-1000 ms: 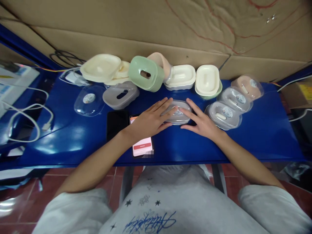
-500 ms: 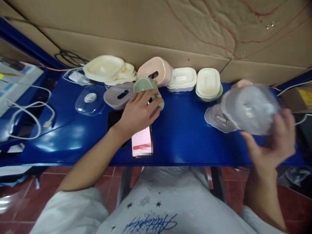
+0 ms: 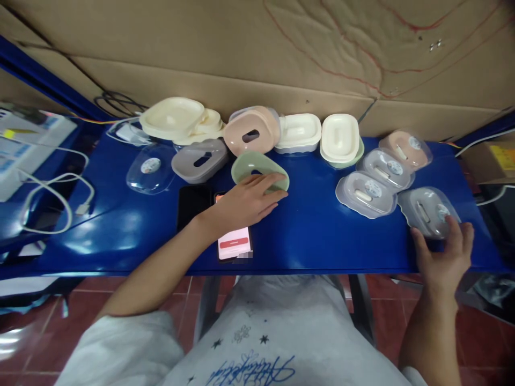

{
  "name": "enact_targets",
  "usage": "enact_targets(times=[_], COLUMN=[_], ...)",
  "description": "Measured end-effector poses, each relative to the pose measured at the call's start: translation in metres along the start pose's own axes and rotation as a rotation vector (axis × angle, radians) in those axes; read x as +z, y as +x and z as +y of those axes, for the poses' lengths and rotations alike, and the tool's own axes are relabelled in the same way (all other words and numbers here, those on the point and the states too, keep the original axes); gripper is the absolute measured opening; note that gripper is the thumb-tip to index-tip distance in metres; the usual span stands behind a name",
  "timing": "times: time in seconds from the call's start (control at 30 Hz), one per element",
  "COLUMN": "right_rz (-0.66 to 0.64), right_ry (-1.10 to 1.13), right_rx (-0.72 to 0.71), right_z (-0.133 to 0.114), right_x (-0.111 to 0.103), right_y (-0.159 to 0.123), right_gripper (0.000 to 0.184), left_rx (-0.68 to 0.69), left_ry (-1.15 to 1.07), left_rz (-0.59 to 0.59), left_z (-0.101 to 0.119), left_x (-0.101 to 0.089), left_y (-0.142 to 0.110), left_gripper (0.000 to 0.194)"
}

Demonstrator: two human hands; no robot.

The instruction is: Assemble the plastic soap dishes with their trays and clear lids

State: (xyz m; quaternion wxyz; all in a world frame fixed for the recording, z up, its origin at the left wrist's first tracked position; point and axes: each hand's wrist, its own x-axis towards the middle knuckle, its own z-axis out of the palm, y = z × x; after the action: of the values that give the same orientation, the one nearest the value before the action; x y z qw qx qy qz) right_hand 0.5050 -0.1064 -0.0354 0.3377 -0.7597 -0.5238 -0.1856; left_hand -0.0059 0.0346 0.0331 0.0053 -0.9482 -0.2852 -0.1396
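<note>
My left hand [image 3: 251, 202] grips a pale green plastic box [image 3: 251, 162] with an oval hole, fingers over its near right rim. It is tilted, and my hand partly covers the hole. At the right, my right hand [image 3: 442, 260] has its thumb and fingers on the near side of a grey box with a clear lid [image 3: 426, 202], which rests on the table. A white label and a small pale piece show on that box. Behind the green box lie a peach box [image 3: 245, 140] with a hole and a grey box with a hole [image 3: 193, 167].
Several lidded boxes [image 3: 367, 202] overlap beside my right hand. Cream tubs [image 3: 173, 119] and white tubs [image 3: 298, 128] line the cardboard wall. A clear lid [image 3: 148, 179], a dark phone [image 3: 191, 201] and a lit phone [image 3: 233, 252] lie on the blue table [image 3: 306, 241]. White cables [image 3: 68, 177] run at left.
Both hands were on a lidded grey box at the middle; my right hand has carried it to the far right. My left hand has brought the green box forward off the peach one.
</note>
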Motion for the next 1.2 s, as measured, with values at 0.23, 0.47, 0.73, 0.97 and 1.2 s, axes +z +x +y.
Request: enact_targets(times=[0.23,0.47,0.73,0.97,1.2], right_rz=[0.047,-0.523,-0.676,-0.649,-0.519], right_ry=[0.211,0.447,0.442,0.359,0.135], right_rx=[-0.186,-0.885,-1.15,-1.076,-0.939], right_z=[-0.095,-0.233,-0.285,-0.283,-0.292], right_x=[-0.007,0.017,0.049,0.05,0.071], right_y=[0.006,0.014,0.009,0.018,0.096], right_gripper=[0.075,0.071,0.047,0.041,0.049], left_rx=[0.038,-0.13,-0.358,-0.308,-0.028], left_ry=[-0.173,0.034,0.086,0.155,-0.006], left_rz=[0.078,0.243,0.417,0.391,0.064], left_z=[0.004,-0.02,-0.04,-0.056,-0.011], left_x=[-0.001,-0.012,-0.02,-0.032,-0.03], left_y=[-0.002,-0.004,-0.014,-0.02,-0.012], left_gripper=[0.034,0.029,0.026,0.02,0.016])
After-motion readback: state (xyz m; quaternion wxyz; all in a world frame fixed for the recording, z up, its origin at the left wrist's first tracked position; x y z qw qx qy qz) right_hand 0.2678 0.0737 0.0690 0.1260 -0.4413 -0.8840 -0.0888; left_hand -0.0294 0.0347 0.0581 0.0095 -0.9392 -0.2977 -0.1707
